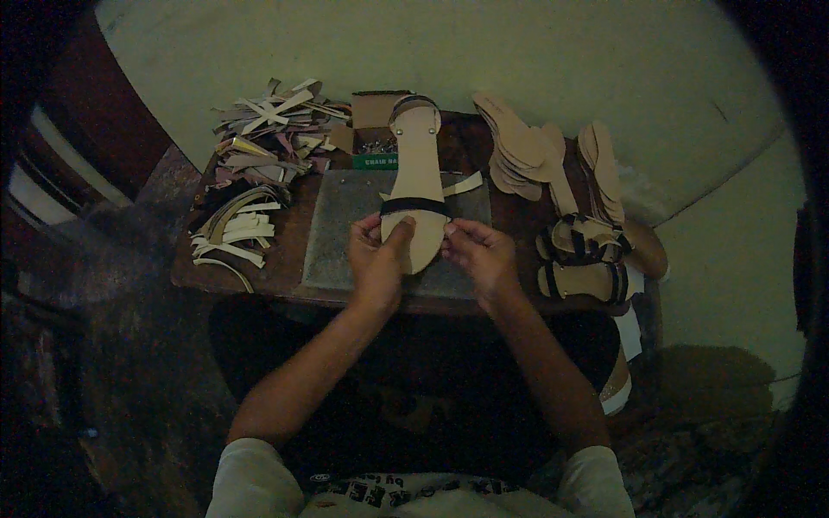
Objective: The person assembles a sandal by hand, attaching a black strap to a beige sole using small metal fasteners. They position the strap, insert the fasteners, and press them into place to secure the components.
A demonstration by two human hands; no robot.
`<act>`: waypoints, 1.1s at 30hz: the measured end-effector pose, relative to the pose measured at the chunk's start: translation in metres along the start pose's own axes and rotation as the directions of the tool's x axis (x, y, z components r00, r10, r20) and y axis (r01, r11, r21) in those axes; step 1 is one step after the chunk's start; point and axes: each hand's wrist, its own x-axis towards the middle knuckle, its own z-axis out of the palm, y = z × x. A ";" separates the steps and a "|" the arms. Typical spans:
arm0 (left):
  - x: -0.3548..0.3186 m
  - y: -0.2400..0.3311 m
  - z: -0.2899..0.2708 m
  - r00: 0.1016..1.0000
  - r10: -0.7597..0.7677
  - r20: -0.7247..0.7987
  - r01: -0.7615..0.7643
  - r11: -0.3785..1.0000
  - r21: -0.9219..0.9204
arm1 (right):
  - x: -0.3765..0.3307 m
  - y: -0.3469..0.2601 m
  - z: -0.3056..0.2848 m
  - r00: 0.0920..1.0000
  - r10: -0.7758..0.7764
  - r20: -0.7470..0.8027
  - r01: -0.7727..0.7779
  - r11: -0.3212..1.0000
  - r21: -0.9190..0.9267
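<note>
Piled loosely at the left of the dark worktop (pixel 281 278), leather-like strips (pixel 285 121) in pale, grey and pinkish tones, probably kept aside so as not to crowd the middle. Just in front, curved straps (pixel 242 226) bunched roughly side by side, perhaps for easy picking. Next, at the back, a cardboard box (pixel 376 162) with small metal bits (pixel 377 145) inside, likely to keep them from scattering; in front of it, a flat grey slab (pixel 332 224), probably meant as a firm base. At the middle, gripped by the left hand (pixel 378 257) with thumb on top near the toe and fingers along the left edge, apparently for steadiness: a flat sandal (pixel 416 173) over the slab, heel pointing away, toe toward the body, a handy way to bring the dark front strap (pixel 413 206) near. Pinched at the strap's right end by the right hand (pixel 482 256), apparently for fine control; cannot tell whether on strap alone or on sole too. Farther right, pale insoles (pixel 511 142) in overlapping stacks, likely to save room. Nearer, at the right edge, dark-strapped sandals (pixel 583 281) grouped apart, perhaps to avoid mixing with bare insoles.
</note>
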 end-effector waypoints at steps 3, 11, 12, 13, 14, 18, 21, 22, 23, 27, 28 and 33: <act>-0.002 -0.009 -0.003 1.000 0.022 0.012 -0.023 0.989 0.146 | 0.007 0.010 -0.005 0.996 -0.046 -0.076 0.045 0.999 -0.016; -0.028 0.002 0.015 0.995 0.012 0.104 -0.025 0.992 0.122 | 0.024 0.000 -0.026 0.977 -0.200 -0.073 0.162 0.921 -0.354; -0.026 0.005 0.014 0.989 -0.056 0.134 0.034 0.986 0.163 | 0.024 -0.004 -0.025 0.974 -0.211 -0.081 0.171 0.924 -0.341; -0.022 0.009 0.012 0.979 -0.125 0.160 0.091 0.974 0.205 | 0.023 -0.007 -0.024 0.971 -0.221 -0.088 0.181 0.927 -0.329; -0.019 0.013 0.011 0.963 -0.192 0.189 0.142 0.958 0.249 | 0.025 -0.009 -0.026 0.968 -0.236 -0.088 0.188 0.910 -0.370; -0.010 0.034 0.001 0.905 -0.296 0.306 0.036 0.769 0.638 | 0.029 -0.015 -0.033 0.951 -0.292 -0.096 0.229 0.881 -0.413; -0.008 0.063 -0.003 0.916 -0.153 0.371 -0.226 0.566 0.793 | 0.031 -0.016 -0.040 0.923 -0.383 -0.041 0.319 0.818 -0.479; -0.011 0.078 0.002 0.903 -0.053 0.426 -0.345 0.498 0.795 | 0.032 -0.016 -0.044 0.909 -0.417 -0.010 0.352 0.779 -0.518; -0.012 0.087 0.002 0.877 0.043 0.479 -0.452 0.416 0.789 | 0.030 -0.018 -0.042 0.912 -0.409 0.041 0.368 0.768 -0.524; -0.002 0.092 -0.003 0.479 0.465 0.745 -0.832 -0.032 0.554 | 0.026 -0.027 -0.044 0.886 -0.378 0.268 0.463 0.700 -0.544; 0.002 0.095 -0.002 0.411 0.444 0.796 -0.854 -0.117 0.506 | 0.025 -0.028 -0.045 0.869 -0.369 0.330 0.494 0.677 -0.546; -0.001 0.084 -0.011 0.589 0.000 0.808 -0.775 0.284 0.564 | 0.003 -0.048 -0.033 0.868 -0.143 0.476 0.428 0.703 -0.569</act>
